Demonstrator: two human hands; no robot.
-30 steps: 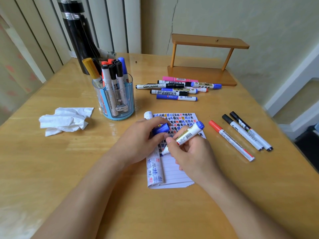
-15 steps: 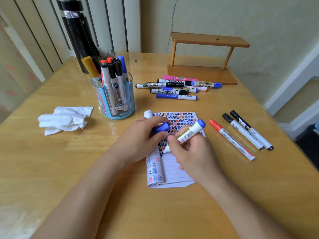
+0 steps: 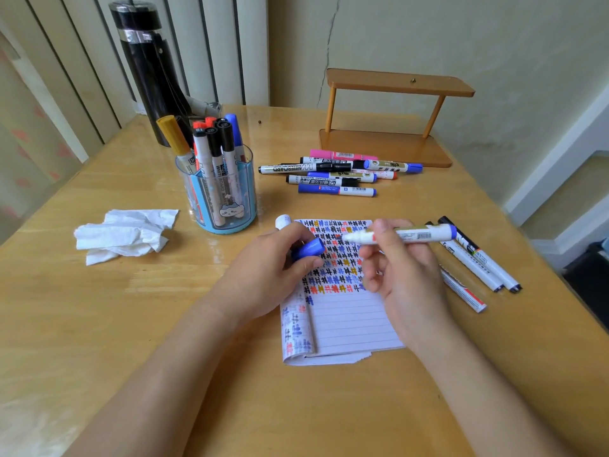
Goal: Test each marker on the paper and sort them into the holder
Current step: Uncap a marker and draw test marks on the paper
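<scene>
Since 0.5 s ago the right hand (image 3: 408, 272) has lifted the uncapped blue marker (image 3: 405, 235) off the paper (image 3: 349, 324); it is now held about level above the page, nib pointing left toward the blue cap (image 3: 308, 248). Right hand: fingers curled around the marker barrel. Left hand (image 3: 267, 275): closed on the blue cap, resting at the paper's left edge. Paper: lined, upper half filled with rows of coloured test marks, left edge curled over. Holder (image 3: 219, 192): clear blue cup beyond the left hand, several capped markers standing in it. Untested pile (image 3: 336, 176) lies beyond the paper, near the wooden stand (image 3: 385, 127). Three markers (image 3: 474, 262) lie right of the paper, partly hidden by the right hand. Crumpled tissue (image 3: 125, 234) left of holder
</scene>
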